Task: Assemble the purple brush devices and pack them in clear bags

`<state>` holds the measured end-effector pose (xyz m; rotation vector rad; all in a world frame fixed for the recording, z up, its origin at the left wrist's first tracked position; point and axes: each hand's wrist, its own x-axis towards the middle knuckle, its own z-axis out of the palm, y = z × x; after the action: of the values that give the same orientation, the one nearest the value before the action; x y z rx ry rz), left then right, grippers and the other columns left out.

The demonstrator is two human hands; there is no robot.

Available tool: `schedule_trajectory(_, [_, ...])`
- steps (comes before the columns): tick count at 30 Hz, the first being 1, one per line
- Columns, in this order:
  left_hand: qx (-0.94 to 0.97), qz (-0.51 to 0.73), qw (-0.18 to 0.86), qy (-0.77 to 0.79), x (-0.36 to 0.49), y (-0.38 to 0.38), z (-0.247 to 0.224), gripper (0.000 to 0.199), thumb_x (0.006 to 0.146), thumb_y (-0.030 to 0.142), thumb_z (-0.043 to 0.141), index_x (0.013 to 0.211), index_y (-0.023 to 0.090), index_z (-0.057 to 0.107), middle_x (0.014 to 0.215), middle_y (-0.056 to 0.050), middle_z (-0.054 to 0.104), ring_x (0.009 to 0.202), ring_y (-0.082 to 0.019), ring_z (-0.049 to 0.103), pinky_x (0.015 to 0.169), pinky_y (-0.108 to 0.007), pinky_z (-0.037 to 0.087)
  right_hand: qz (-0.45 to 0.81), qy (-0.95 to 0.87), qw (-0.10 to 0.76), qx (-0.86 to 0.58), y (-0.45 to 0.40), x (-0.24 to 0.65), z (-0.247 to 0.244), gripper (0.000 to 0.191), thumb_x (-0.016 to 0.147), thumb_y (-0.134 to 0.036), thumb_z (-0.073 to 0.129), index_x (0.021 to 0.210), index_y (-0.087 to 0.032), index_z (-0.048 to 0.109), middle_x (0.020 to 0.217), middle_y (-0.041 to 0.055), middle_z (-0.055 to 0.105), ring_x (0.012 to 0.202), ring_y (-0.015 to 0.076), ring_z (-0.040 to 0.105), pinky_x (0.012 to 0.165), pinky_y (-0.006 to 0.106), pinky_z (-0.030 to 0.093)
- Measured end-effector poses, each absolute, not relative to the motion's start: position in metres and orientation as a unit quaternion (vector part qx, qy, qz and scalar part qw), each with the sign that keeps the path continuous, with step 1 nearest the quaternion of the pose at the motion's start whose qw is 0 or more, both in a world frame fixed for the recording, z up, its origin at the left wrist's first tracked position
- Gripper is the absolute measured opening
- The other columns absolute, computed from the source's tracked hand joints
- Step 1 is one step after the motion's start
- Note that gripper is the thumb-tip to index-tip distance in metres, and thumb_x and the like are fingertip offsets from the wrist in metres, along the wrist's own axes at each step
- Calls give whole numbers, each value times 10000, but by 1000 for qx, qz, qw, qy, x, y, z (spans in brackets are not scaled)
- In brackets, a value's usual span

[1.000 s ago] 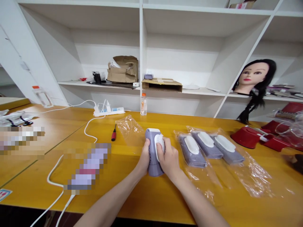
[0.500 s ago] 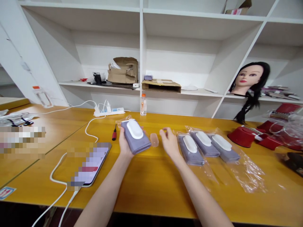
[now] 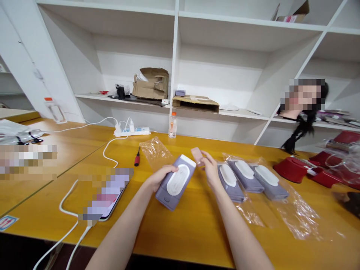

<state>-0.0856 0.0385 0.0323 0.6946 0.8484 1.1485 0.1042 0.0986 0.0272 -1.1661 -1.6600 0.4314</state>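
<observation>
The left grip [image 3: 161, 177] was closed on the edge of a purple device [image 3: 176, 187]. The right grip [image 3: 209, 168] pinched a small pink piece [image 3: 197, 155], and bagged devices [image 3: 229, 180] lay just beside this grip.

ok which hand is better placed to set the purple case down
Left, probably: the left hand holds the purple case, while the right hand pinches a small pink piece.

A lavender plastic device [image 3: 165, 195] with a white oval panel [image 3: 178, 180], tilted, gripped by the left hand [image 3: 161, 177], a small flat pink piece [image 3: 197, 155] pinched in the right hand [image 3: 210, 168], just right of the device's far end
</observation>
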Motion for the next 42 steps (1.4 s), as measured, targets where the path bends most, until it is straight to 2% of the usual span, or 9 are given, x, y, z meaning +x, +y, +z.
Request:
schedule_trajectory(2, [350,476,715,374,-83,35,32,153,593,171,657,716,79,664,610,-88,662,504,-179,584,474,-251,423,269,-697,499,-439,91,108,40,410,745,-239,360,1087,-166,573,877,50,674,686,175,608,553,264,454])
schedule_trajectory(4, [384,454,719,359,-81,35,32,158,613,191,639,733,93,667,629,-63,661,520,-153,576,498,-233,418,348,-714,477,-376,80,106,50,386,717,-222,399,1032,-184,619,961,39,674,798,189,618,658,294,477])
schedule_trajectory(7, [414,451,710,347,-82,37,30,145,640,233,636,721,115,659,624,-29,648,515,-122,552,507,-216,403,359,-742,466,-322,66,100,60,369,710,-199,465,1036,-220,636,1099,17,637,1030,199,559,901,354,404])
schedule_trajectory(10, [418,465,701,343,-83,39,29,178,652,272,656,741,118,656,636,-24,645,521,-112,544,514,-210,396,342,-753,460,-324,61,98,63,374,741,-205,474,1085,-240,615,1154,12,607,1101,195,522,976,384,344])
schedule_trajectory(17, [388,468,719,338,-80,35,32,171,663,273,664,751,126,651,666,-38,664,541,-131,574,533,-226,421,363,-735,464,-337,69,111,67,372,760,-261,495,1119,-264,593,1186,-6,584,1112,203,515,965,388,359])
schedule_trajectory(23, [324,480,733,358,-80,33,35,138,691,258,624,695,120,628,618,-56,658,534,-161,596,550,-257,442,365,-691,512,-357,68,111,67,408,762,-305,454,1140,-210,575,1092,20,632,939,201,578,760,328,467])
schedule_trajectory(29, [363,482,714,356,-82,35,33,169,662,255,652,757,116,642,642,-35,653,515,-127,559,514,-224,410,359,-704,504,-348,61,86,51,349,800,-255,405,1102,-205,574,1095,27,621,990,184,558,871,335,420])
schedule_trajectory(34, [402,500,681,354,-85,39,30,171,657,267,660,744,121,648,630,-20,637,519,-114,530,513,-208,380,346,-729,502,-309,58,82,50,320,780,-216,455,1070,-214,591,1149,26,601,1083,179,521,968,351,353])
schedule_trajectory(42, [427,524,663,322,-81,37,35,408,685,229,640,1091,195,607,950,-48,678,694,-151,604,612,-211,425,350,-740,484,-310,64,85,46,374,880,-394,342,1123,-217,564,1172,38,589,1094,174,520,947,334,377])
